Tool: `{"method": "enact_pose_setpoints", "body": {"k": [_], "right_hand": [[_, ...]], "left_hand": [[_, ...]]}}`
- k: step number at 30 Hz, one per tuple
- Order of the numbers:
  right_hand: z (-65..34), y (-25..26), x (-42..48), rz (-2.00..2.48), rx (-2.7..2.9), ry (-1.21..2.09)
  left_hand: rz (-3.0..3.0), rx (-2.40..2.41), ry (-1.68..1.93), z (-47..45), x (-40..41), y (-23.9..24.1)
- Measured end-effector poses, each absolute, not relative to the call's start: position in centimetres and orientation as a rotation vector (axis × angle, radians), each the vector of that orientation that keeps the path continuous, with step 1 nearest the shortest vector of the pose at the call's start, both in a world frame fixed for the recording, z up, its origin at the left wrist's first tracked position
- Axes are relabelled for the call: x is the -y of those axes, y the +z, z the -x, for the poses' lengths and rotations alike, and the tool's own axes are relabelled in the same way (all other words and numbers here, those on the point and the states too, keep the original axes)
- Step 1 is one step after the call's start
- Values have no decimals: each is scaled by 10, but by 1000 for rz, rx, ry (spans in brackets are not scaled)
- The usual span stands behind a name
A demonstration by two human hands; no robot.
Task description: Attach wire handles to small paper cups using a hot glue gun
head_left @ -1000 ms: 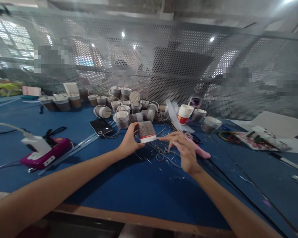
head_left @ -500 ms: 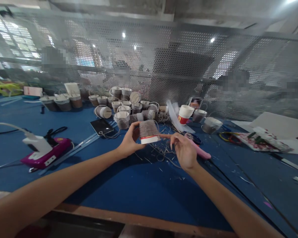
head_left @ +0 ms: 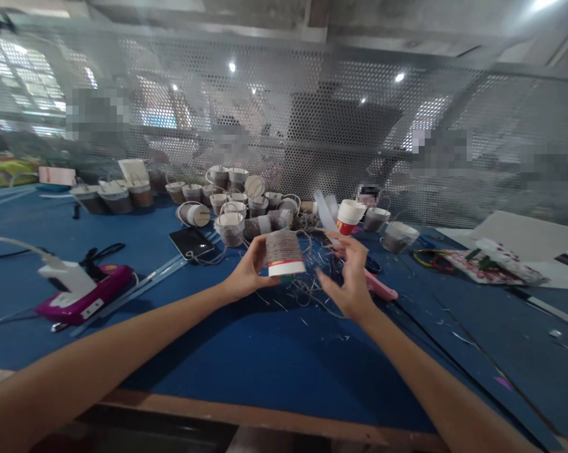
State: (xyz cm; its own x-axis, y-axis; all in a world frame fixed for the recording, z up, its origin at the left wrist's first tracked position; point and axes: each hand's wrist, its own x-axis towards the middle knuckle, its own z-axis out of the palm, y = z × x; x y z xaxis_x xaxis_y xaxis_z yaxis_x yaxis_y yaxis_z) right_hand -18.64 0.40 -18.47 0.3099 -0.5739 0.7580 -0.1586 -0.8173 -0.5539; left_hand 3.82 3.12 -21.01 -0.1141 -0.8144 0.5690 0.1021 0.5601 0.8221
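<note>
Cup point(head_left: 284, 246), paper, cord-wound, one piece, in hand

Location: in front of the stack of paper cups point(head_left: 349, 217) and to its left, apparently raised off the blue table point(head_left: 284, 365). White end faces down and toward the wearer; whether that is the mouth cannot be told for certain.

Left hand point(head_left: 247, 272): grasping the cup by its left side, thumb low by the white edge.
Right hand point(head_left: 351, 277): released, thumb and fingers spread, nothing held; in front of the stack, apart from the cup, beside a pink tool point(head_left: 381, 287).

Handling (judged): light; thin wall, liable to dent under a hard squeeze. Cord gives a rough, non-slip grip; bare band likely smoother. Best hold: lightly around the wound wall, clear of the thin cord loop point(head_left: 306, 238) at the right side, which could snag.

Markings: red band with yellow traces above the white edge, illegible. Stack carries a similar red patch with a yellow mark, likewise unreadable. No brand legible on the phone point(head_left: 190, 243), well left of the stack.

Adjacent: other cord-wrapped cups point(head_left: 230, 229), left of the stack; loose cord point(head_left: 307, 294), in front and left.
</note>
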Motion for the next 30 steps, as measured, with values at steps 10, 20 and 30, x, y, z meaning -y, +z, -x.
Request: {"method": "enact_pose_setpoints", "body": {"k": [10, 20, 30], "right_hand": [[186, -178, -14, 2699, -735, -1220], [186, -178, -9, 2527, -797, -934], [188, -176, -1, 2566, -892, -843]], "left_hand": [[-636, 1591, -980, -36, -39, -205], [-661, 1492, -978, -37, -36, -209], [-706, 1194, -1153, -38, -39, -200]]}}
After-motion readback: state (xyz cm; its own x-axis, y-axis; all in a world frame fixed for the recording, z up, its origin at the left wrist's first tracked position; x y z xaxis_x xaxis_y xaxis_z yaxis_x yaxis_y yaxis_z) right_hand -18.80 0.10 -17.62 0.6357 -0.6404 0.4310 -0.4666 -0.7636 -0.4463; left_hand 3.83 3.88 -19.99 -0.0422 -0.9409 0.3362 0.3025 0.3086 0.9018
